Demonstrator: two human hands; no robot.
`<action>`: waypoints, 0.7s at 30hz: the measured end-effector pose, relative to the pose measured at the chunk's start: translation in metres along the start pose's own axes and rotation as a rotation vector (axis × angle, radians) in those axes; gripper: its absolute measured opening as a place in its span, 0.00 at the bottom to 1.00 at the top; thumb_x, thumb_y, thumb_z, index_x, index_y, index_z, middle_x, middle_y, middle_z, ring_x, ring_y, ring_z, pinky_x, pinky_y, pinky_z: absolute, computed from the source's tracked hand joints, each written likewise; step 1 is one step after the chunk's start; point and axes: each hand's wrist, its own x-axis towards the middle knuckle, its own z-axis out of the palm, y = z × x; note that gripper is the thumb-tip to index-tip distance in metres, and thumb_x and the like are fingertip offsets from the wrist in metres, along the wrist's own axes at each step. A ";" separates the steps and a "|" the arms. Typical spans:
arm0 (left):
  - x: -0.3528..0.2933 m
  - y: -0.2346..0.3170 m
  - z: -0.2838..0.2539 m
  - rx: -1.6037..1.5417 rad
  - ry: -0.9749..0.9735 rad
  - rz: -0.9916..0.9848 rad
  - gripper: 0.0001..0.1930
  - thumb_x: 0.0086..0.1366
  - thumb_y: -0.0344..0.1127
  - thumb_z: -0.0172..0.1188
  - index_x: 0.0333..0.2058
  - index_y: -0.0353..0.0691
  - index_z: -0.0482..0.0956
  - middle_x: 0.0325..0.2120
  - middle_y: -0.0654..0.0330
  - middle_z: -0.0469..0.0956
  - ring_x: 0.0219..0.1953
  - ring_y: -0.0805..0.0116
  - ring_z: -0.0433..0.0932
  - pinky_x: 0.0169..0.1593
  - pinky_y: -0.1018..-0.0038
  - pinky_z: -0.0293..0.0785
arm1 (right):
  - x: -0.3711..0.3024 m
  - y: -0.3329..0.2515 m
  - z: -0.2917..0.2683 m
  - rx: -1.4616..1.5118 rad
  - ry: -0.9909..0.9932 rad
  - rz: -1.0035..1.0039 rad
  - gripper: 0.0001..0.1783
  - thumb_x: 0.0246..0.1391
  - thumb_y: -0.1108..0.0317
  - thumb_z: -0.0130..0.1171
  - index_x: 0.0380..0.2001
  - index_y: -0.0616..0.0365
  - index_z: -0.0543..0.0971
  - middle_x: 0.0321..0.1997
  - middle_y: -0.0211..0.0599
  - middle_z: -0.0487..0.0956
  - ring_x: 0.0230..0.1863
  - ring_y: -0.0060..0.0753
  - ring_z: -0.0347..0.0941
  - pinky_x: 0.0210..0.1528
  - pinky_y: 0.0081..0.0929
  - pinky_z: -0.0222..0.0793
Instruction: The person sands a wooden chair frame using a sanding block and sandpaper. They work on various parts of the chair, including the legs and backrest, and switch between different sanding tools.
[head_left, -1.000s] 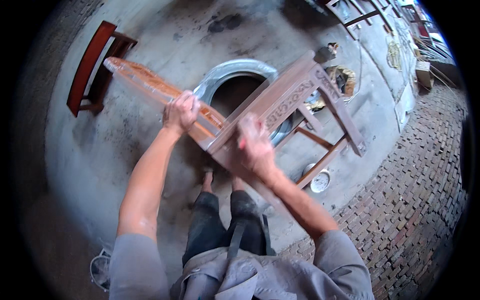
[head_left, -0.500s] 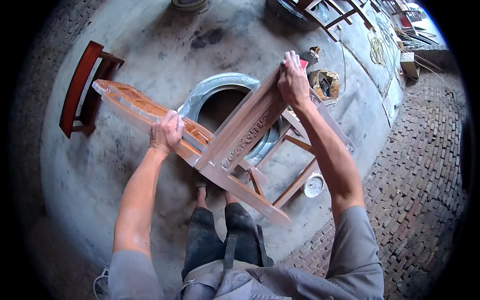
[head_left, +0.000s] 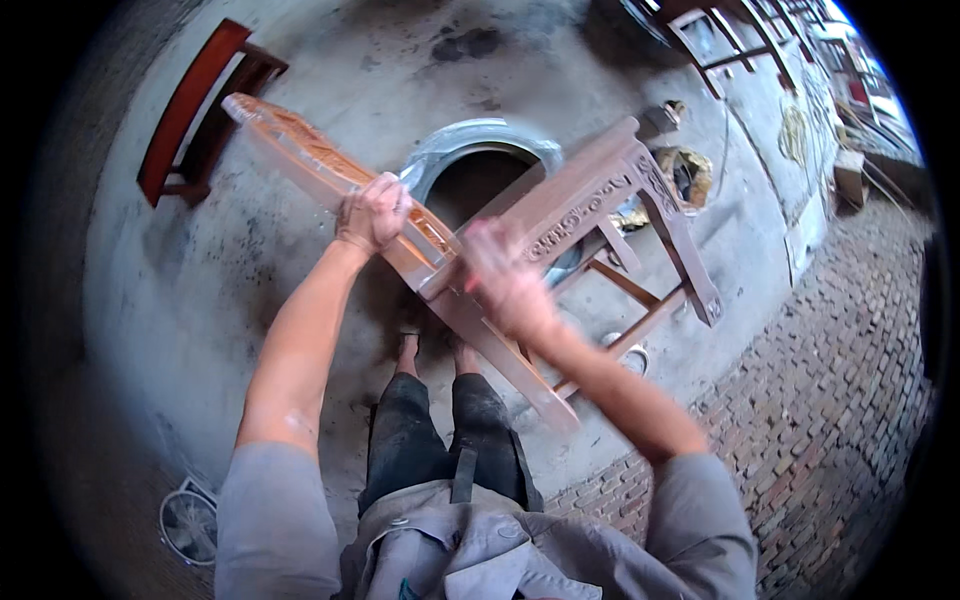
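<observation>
A carved wooden chair [head_left: 590, 190] lies tipped over a round, grey, tyre-like ring [head_left: 470, 132], its backrest [head_left: 300, 140] pointing to the far left and its legs to the right. My left hand [head_left: 375, 213] is closed around the backrest's rail, near where it meets the seat. Smeared by motion, my right hand [head_left: 510, 285] is at the near end of the seat edge, close to that joint. Under its fingers shows some red sandpaper [head_left: 487, 230], mostly hidden by the palm. Pale dust coats the wood and my left hand.
A dark red wooden piece of furniture [head_left: 190, 105] lies at the far left. Unfinished wooden frames [head_left: 750, 60] stand at the back right, near a coiled cord [head_left: 793, 135]. An open sack [head_left: 692, 178] and a white tub [head_left: 636, 358] are beyond the chair; a fan [head_left: 190, 525] stands at lower left.
My right hand has swept from the far end of the seat edge toward me and left, down to the near end. My left hand keeps its hold on the rail.
</observation>
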 end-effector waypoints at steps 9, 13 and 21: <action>0.007 0.003 0.009 -0.006 0.036 0.030 0.11 0.69 0.39 0.56 0.28 0.42 0.79 0.35 0.58 0.81 0.33 0.51 0.84 0.36 0.55 0.81 | 0.026 0.069 -0.041 -0.180 -0.028 -0.071 0.39 0.45 0.77 0.63 0.65 0.64 0.70 0.71 0.48 0.68 0.78 0.52 0.55 0.81 0.60 0.41; 0.009 -0.001 0.011 -0.011 0.048 0.062 0.12 0.68 0.39 0.56 0.27 0.42 0.79 0.35 0.58 0.81 0.33 0.51 0.84 0.35 0.56 0.81 | -0.023 -0.059 0.038 0.070 -0.198 -0.284 0.36 0.51 0.67 0.61 0.66 0.63 0.71 0.74 0.47 0.67 0.79 0.46 0.54 0.82 0.50 0.43; 0.011 -0.005 0.013 -0.032 0.050 0.078 0.09 0.66 0.41 0.57 0.31 0.44 0.81 0.38 0.58 0.81 0.36 0.49 0.83 0.38 0.52 0.80 | 0.008 0.009 0.001 0.005 0.097 0.358 0.33 0.49 0.66 0.61 0.60 0.66 0.74 0.68 0.58 0.70 0.72 0.57 0.64 0.74 0.52 0.58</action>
